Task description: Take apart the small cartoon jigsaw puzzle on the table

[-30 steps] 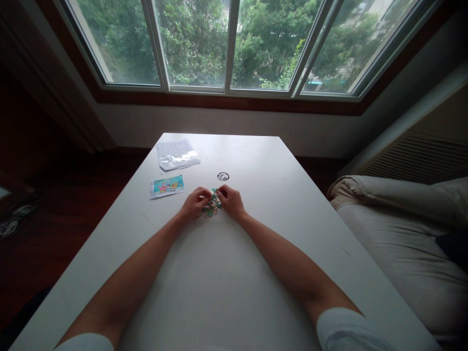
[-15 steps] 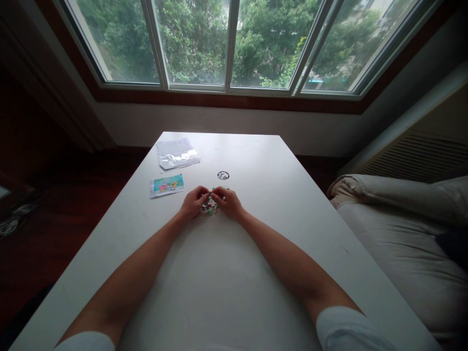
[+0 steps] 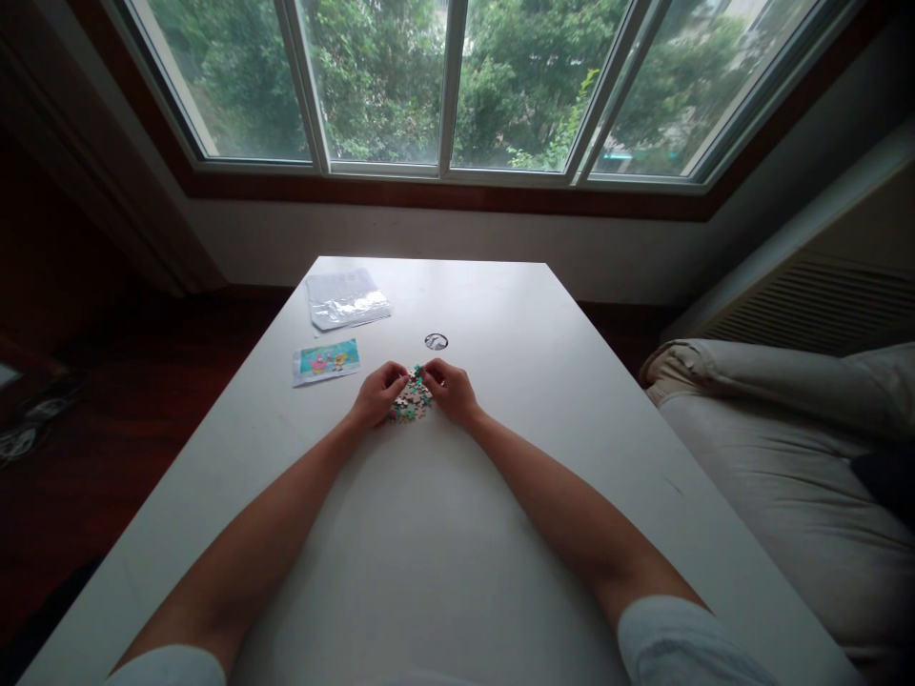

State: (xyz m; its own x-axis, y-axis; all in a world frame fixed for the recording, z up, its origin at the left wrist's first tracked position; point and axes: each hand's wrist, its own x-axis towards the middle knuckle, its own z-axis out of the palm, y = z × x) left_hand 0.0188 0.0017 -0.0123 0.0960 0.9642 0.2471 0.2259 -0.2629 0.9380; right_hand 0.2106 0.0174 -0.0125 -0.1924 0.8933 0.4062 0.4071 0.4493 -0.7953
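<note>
At the near table edge, pale short sleeves (image 3: pixel 679 638), then bare forearms (image 3: pixel 293 529) running forward over the white table (image 3: pixel 443 543). Left hand (image 3: pixel 380 393): fingers curled, thumb and index nearly together, at left side of the jigsaw pieces (image 3: pixel 410 410); too small to tell if a piece is pinched. Right hand (image 3: pixel 449 387): fingers bent, thumb toward index, at right side of same pile; a green jigsaw piece (image 3: pixel 418 371) sits at its fingertips, can't tell if gripped or only touched. Pile is loose, mixed green, tan and dark, flat on table between both hands. Left of left hand, apart from it: small picture card (image 3: pixel 327 361), teal with pink and yellow figures, pale border. Just beyond right hand: dark-rimmed round item (image 3: pixel 437 341), pale inside, exact kind unclear. Farther, left: clear plastic bag (image 3: pixel 349 301), shiny front, lying flat near table's left edge. Off table, right: beige sofa (image 3: pixel 779 457). Past far edge: pale wall (image 3: pixel 457 238), brown-framed sliding window (image 3: pixel 444 114), green trees (image 3: pixel 378 86) outside.
</note>
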